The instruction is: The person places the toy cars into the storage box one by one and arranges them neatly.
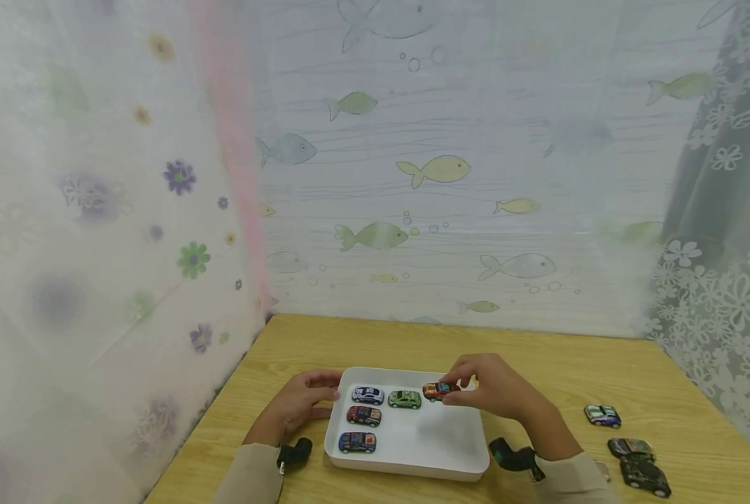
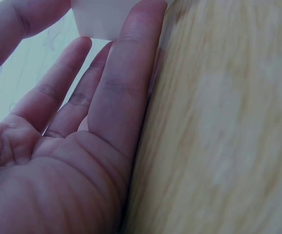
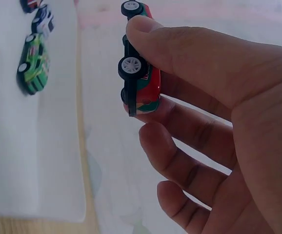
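In the head view, my right hand (image 1: 497, 388) pinches a red toy car (image 1: 438, 390) with multicoloured markings over the back right part of a white tray (image 1: 431, 448). The right wrist view shows the thumb along the toy car's (image 3: 148, 85) wheeled underside. My left hand (image 1: 302, 402) holds the tray's left edge, thumb at the rim; in the left wrist view its fingers (image 2: 119, 78) reach up to the white wall. Inside the tray sit a white-blue car (image 1: 367, 395), a green car (image 1: 405, 399), a dark red car (image 1: 364, 416) and a blue car (image 1: 358, 442).
To the right on the wooden table (image 1: 532, 350) lie a white-green car (image 1: 602, 415), a dark multicoloured car (image 1: 630, 448) and a black car (image 1: 645, 476). Another small object is partly hidden by the right sleeve (image 1: 576, 479). Patterned curtains (image 1: 438, 210) stand behind and beside the table.
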Action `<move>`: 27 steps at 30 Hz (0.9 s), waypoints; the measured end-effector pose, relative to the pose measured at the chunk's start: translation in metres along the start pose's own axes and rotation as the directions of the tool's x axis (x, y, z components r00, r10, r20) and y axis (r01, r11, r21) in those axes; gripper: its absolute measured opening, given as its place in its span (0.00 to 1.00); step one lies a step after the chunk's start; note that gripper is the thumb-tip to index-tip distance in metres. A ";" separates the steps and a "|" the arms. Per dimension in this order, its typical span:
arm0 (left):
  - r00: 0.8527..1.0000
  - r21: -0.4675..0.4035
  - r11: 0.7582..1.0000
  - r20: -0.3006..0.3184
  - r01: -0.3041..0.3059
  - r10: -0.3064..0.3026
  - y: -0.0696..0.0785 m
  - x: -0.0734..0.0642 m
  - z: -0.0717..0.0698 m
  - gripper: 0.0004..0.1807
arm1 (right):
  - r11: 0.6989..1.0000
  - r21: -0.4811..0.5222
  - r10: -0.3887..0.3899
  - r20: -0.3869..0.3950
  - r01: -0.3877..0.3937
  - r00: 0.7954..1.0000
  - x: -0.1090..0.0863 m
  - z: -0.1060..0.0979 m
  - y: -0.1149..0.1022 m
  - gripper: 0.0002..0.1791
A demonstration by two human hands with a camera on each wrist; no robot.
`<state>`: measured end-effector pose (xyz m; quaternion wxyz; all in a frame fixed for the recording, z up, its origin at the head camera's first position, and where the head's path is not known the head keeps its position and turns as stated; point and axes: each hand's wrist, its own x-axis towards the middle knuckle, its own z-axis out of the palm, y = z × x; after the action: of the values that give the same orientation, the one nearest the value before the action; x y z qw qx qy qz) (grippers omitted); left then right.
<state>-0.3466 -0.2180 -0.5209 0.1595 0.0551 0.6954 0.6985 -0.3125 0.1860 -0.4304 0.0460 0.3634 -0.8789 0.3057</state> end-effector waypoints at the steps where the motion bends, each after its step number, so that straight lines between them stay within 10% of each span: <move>1: 1.000 0.000 1.000 0.002 -0.002 0.002 0.000 0.000 0.000 0.27 | 1.000 0.002 -0.002 0.000 0.002 1.000 0.002 0.001 -0.001 0.14; 27: 1.000 -0.006 1.000 0.005 -0.001 0.001 0.001 0.000 -0.001 0.29 | 0.998 0.009 0.058 0.091 -0.059 0.994 0.032 0.039 -0.019 0.10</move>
<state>-0.3465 -0.2186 -0.5201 0.1613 0.0566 0.6928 0.7006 -0.3181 0.1337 -0.4426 -0.0049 0.3513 -0.8884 0.2954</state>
